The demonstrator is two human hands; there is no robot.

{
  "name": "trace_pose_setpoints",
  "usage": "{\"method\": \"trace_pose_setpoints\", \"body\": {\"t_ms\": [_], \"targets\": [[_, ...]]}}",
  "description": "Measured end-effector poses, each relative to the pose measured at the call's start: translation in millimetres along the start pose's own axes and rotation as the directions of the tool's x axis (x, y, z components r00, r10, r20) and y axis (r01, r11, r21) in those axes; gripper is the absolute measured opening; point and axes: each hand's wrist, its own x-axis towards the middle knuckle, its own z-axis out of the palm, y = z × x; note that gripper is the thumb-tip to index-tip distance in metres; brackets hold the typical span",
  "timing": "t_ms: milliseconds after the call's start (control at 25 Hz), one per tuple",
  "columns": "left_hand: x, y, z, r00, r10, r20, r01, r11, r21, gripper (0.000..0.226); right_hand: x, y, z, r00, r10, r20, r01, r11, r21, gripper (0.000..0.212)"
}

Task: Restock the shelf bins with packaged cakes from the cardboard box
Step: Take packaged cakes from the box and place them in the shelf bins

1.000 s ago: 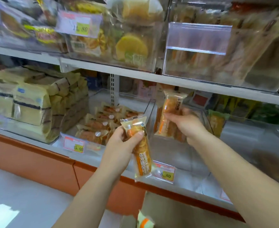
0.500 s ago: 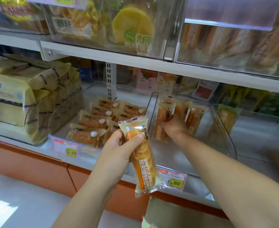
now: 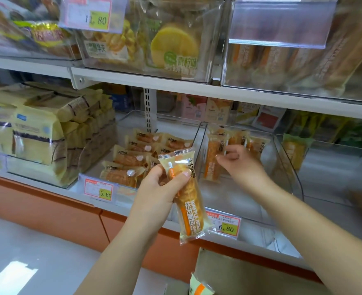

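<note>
As the left hand (image 3: 154, 192) grips a glossy oblong packet (image 3: 189, 211), the right hand (image 3: 239, 165) hangs loose and empty. Below them, the box (image 3: 250, 273) is cropped.

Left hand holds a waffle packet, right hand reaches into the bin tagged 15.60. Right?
Not quite. In the head view the right hand reaches into the clear bin whose price tag reads 6.80, not 15.60. The left hand does hold the waffle packet.

11.80 price tag (image 3: 97, 19) up top, 15.60 tag (image 3: 104, 193) and 6.80 tag (image 3: 226, 227) lower down. Blank label holder (image 3: 280, 24) top right. Orange base panel (image 3: 48, 211) below, above pale floor (image 3: 26, 262).
</note>
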Motion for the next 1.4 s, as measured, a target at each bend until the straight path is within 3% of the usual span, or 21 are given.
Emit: {"method": "trace_pose_setpoints", "body": {"t_ms": [80,160,360,480,560,680,760,1040,1200,1320,1400], "targets": [[-1,4,4,0.999,0.031,-0.014,-0.031,0.999,-0.009,0.018,-45,-16,-16,0.959,-0.186,0.216,0.162,0.979,0.124,0.040],[-2,9,10,0.998,0.062,-0.012,-0.062,0.998,-0.014,0.016,-75,-26,-22,0.878,-0.261,0.402,0.192,0.960,0.204,0.047],[0,12,26,0.983,0.184,0.027,-0.185,0.981,0.061,0.037,-71,-24,-27,0.941,-0.179,0.286,0.116,0.968,0.224,0.027],[9,2,20,0.934,0.356,-0.030,-0.304,0.837,0.454,0.061,-35,-14,-37,0.999,-0.025,-0.022,0.031,0.934,0.355,0.028],[15,-8,15,0.940,0.341,0.019,-0.281,0.743,0.608,0.070,2,3,-30,0.978,0.143,-0.153,-0.090,0.947,0.307,0.030],[18,-24,13,0.966,0.239,0.101,-0.239,0.670,0.702,0.074,47,39,-1,0.938,0.306,-0.161,-0.278,0.945,0.173,0.034],[19,-29,13,0.963,0.244,0.118,-0.251,0.639,0.728,0.075,61,55,15,0.919,0.344,-0.193,-0.320,0.937,0.143,0.036],[21,-32,12,0.951,0.290,0.106,-0.270,0.615,0.741,0.073,66,59,30,0.911,0.313,-0.268,-0.281,0.947,0.154,0.036],[22,-32,9,0.952,0.284,0.118,-0.276,0.617,0.737,0.074,59,57,28,0.921,0.313,-0.231,-0.280,0.946,0.165,0.030],[18,-30,8,0.943,0.313,0.117,-0.299,0.636,0.711,0.071,49,54,21,0.917,0.372,-0.146,-0.322,0.904,0.282,0.044],[9,-30,9,0.926,0.355,0.127,-0.331,0.605,0.725,0.068,27,45,9,0.939,0.333,-0.086,-0.302,0.919,0.252,0.056]]}}
